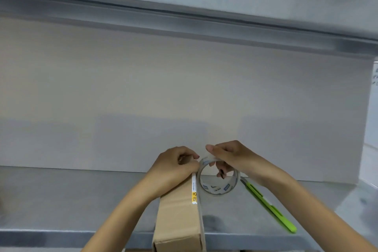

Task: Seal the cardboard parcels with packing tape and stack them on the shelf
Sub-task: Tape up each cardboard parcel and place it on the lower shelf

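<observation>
While the right hand (231,157) grips tape (217,190), the parcel (178,215) seems closed.

one parcel (177,211), one tape roll (217,190), one green cutter (270,209)

A grey metal shelf board (61,194) runs beneath the grip and out to both sides. Directly behind the grip stands a plain beige back panel (143,88). High above the grip an upper grey shelf (184,4) spans the view, catching soft glare. Far right of the grip is a white wall (373,108).
</observation>
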